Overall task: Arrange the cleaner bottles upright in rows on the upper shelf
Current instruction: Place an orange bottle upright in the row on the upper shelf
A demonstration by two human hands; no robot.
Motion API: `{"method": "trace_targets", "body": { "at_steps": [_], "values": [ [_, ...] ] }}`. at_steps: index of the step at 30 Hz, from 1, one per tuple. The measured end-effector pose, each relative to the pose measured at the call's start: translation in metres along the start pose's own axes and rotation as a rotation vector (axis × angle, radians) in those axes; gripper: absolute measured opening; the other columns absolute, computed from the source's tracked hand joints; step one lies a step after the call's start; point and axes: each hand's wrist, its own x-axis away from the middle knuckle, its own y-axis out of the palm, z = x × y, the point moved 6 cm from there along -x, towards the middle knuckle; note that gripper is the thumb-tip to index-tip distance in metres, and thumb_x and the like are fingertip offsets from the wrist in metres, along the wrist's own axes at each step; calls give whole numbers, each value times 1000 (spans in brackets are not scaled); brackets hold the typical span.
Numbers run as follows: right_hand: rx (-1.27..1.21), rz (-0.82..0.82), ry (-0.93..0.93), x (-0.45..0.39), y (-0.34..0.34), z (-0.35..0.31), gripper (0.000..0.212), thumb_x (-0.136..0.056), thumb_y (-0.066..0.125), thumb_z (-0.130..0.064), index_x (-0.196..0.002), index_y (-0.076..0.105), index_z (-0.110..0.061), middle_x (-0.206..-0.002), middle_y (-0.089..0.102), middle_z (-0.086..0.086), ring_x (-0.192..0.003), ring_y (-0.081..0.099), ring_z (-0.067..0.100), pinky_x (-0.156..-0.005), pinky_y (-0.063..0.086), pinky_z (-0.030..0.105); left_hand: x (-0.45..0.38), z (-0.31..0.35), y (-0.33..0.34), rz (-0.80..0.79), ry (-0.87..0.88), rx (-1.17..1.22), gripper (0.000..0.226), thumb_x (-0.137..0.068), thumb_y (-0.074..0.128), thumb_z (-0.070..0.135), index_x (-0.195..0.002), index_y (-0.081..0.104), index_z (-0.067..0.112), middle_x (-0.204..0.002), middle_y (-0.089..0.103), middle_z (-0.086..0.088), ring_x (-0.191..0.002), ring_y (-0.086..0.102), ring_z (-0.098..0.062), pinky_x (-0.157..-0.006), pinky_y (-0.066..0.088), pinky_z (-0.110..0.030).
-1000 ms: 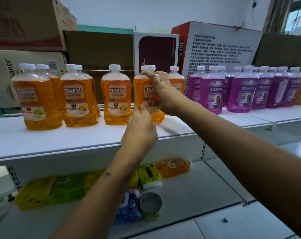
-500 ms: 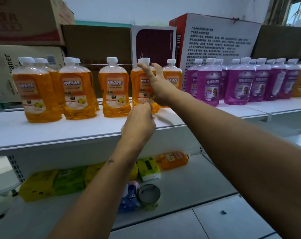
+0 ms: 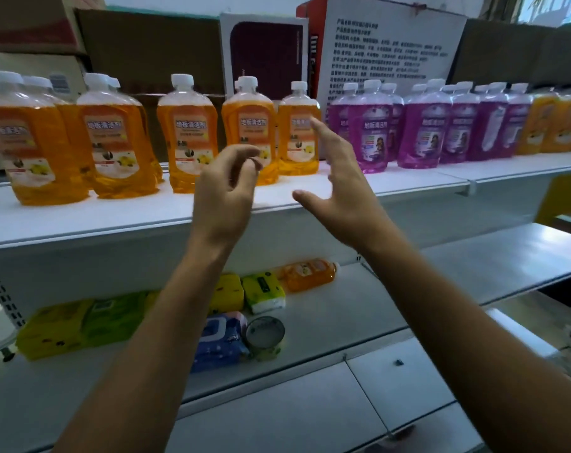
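**Both hands free in front of a nearly filled upper shelf**

The left hand [image 3: 223, 194] hangs empty with fingers loosely curled, and the right hand [image 3: 338, 184] is spread with fingers straight; neither touches a bottle. Both hover over the front edge of the white metal upper shelf [image 3: 81, 220], just in front of the orange translucent cleaner bottles with white caps [image 3: 186, 132].

Those orange bottles stand upright toward the shelf's left end, labels facing outward, some doubled up front to back so that rows form. The purple translucent cleaner bottles [image 3: 371, 129] stand upright in a tighter group toward the right end, apparently sorted by colour.

One orange cleaner bottle lying on its side [image 3: 310, 274] rests at the back of the lower shelf [image 3: 474, 256], beside yellow and green soft packs [image 3: 264, 291]. It is probably the next to be lifted and stood in a gap among the orange ones.
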Motion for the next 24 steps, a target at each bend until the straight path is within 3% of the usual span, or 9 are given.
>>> {"method": "trace_targets", "body": {
  "at_steps": [4, 11, 14, 17, 21, 24],
  "values": [
    [-166, 15, 219, 86, -16, 26, 79, -90, 71, -18, -153, 26, -32, -151, 37, -11, -136, 39, 3, -107, 40, 20, 76, 11, -1, 38, -49, 287, 22, -99, 45, 11, -114, 60, 13, -103, 66, -2, -99, 64, -13, -85, 52, -21],
    [-303, 79, 656, 214, -4, 92, 53, -93, 66, -15, -134, 46, -42, -133, 55, -21, -120, 53, -7, -92, 51, 14, 177, -45, 61, -145, -400, 407, 20, -97, 51, 15, -111, 63, 23, -102, 67, 10, -100, 64, -11, -86, 53, -20],
    [-364, 66, 808, 247, 11, 119, 44, -95, 64, -14, -126, 50, -42, -130, 59, -17, -120, 58, 1, -94, 52, 18, 200, -67, 82, -208, -519, 401, 28, -98, 51, 4, -114, 63, 23, -104, 68, 13, -102, 64, -8, -93, 52, -24],
    [-385, 33, 902, 261, 27, 145, 40, -97, 62, -15, -128, 52, -38, -128, 61, -15, -120, 60, 6, -99, 52, 25, 210, -85, 97, -249, -591, 381, 32, -97, 52, 5, -112, 63, 30, -104, 68, 16, -103, 64, -6, -91, 51, -18],
    [-420, -34, 937, 253, 51, 181, 39, -98, 61, -16, -126, 52, -42, -123, 63, -19, -113, 64, 4, -91, 53, 19, 207, -110, 115, -296, -644, 308, 28, -96, 54, 8, -110, 63, 30, -104, 67, 19, -102, 62, -2, -84, 48, -11],
    [-442, -86, 916, 231, 66, 212, 36, -98, 59, -12, -124, 57, -36, -115, 69, -16, -104, 68, 7, -93, 56, 28, 197, -132, 133, -329, -674, 220, 26, -96, 55, 8, -109, 64, 29, -105, 67, 19, -102, 61, 2, -79, 44, -3]
  ]
}}
